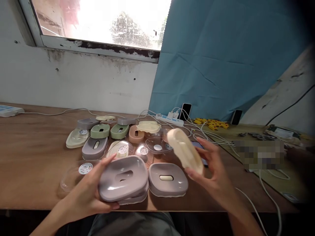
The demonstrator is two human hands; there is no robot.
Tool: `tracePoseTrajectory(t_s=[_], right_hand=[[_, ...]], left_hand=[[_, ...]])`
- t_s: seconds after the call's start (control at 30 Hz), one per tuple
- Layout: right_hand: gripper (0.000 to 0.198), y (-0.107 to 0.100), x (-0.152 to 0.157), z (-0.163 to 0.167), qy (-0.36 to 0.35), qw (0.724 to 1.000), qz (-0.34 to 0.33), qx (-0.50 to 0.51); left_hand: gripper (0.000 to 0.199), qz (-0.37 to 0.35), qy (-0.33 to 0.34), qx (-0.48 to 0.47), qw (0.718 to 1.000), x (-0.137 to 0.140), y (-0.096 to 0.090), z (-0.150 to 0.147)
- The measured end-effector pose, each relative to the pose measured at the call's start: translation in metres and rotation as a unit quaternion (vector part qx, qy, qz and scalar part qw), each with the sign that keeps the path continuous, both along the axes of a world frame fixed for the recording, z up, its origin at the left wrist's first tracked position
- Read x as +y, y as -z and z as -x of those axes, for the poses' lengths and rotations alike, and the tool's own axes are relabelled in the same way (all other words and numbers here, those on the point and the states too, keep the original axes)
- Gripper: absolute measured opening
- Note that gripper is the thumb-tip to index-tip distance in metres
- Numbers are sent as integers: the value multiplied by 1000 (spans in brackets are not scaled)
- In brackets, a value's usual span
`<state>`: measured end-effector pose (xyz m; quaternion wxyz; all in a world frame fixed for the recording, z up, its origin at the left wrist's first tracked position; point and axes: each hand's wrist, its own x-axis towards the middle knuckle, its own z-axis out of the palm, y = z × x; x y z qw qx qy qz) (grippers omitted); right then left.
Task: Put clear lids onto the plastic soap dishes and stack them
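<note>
My left hand [92, 188] grips a greyish-lilac oval plastic case [133, 164], tilted, with a slot in its middle. A second lilac layer shows under its lower edge; whether the two are joined I cannot tell. My right hand [213, 172] holds a cream oval plastic piece [183, 149] on a slant, thumb at its lower end and fingers behind it. Between my hands, another lilac case [168, 180] lies on the table with a cream bar in its slot. Beside my left wrist rests a clear plastic cover [71, 178] with a round sticker.
Farther back on the brown table [31, 157] are green cases [100, 131], an orange case [136, 134], cream pieces [148, 127] and clear covers [157, 146]. Behind them lie a power strip [169, 120], white cables, phones [185, 112] and yellow pieces [211, 124].
</note>
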<state>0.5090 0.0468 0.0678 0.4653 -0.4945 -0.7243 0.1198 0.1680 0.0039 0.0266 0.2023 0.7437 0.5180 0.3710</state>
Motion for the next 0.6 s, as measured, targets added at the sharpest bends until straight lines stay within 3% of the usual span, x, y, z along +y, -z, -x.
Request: tracePoseTrajectory(t_s=[0.1,0.2,0.27,0.33,0.47,0.53,0.6], right_hand=[[71,-10,0,32,-142,989,-21,-20],[77,-8,4,53,-243,969,-6,-44],[82,-1,5,58,-305,951,10,-50],[83,6,6,58,-359,932,16,-49],[81,11,5,65,-410,906,52,-86],[83,10,7,75,-412,898,74,-140],[85,9,10,87,-417,885,75,-194]], left_hand=[[104,29,84,15,996,12,7,-19],[104,53,82,-69,993,15,14,-17],[99,56,37,-134,989,13,13,-11],[92,38,-53,-180,981,10,7,-3],[84,-37,-244,-240,939,7,-10,11],[88,-82,-235,-265,932,4,-14,11],[94,-101,-183,-256,944,1,-14,7]])
